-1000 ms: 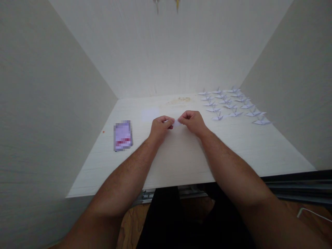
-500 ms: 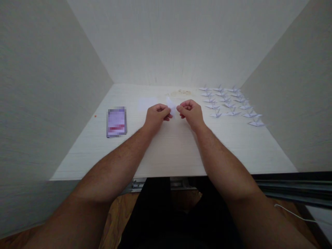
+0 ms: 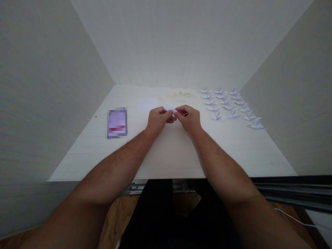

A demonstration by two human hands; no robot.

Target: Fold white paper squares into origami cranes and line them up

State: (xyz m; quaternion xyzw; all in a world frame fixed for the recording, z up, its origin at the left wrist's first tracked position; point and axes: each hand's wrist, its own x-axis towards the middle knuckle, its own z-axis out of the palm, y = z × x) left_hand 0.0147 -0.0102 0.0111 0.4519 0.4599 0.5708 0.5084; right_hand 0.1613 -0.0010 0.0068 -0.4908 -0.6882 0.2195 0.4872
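The bare left hand (image 3: 158,119) and bare right hand (image 3: 190,118) pinch a small white paper piece (image 3: 169,108), largely hidden, well in from the white tabletop's (image 3: 176,155) front edge.

Pixelated item (image 3: 117,119): at 9 o'clock from the middle of the view; its face is broken into coarse squares, pale purple with a red band low down, so any lettering there is illegible.
White sheet (image 3: 148,104): between 10 and 11 o'clock; nothing readable.
Small paper (image 3: 169,108): near 12 o'clock, mostly hidden; nothing readable.
Paper cranes (image 3: 229,107): between 2 and 3 o'clock; nothing readable.
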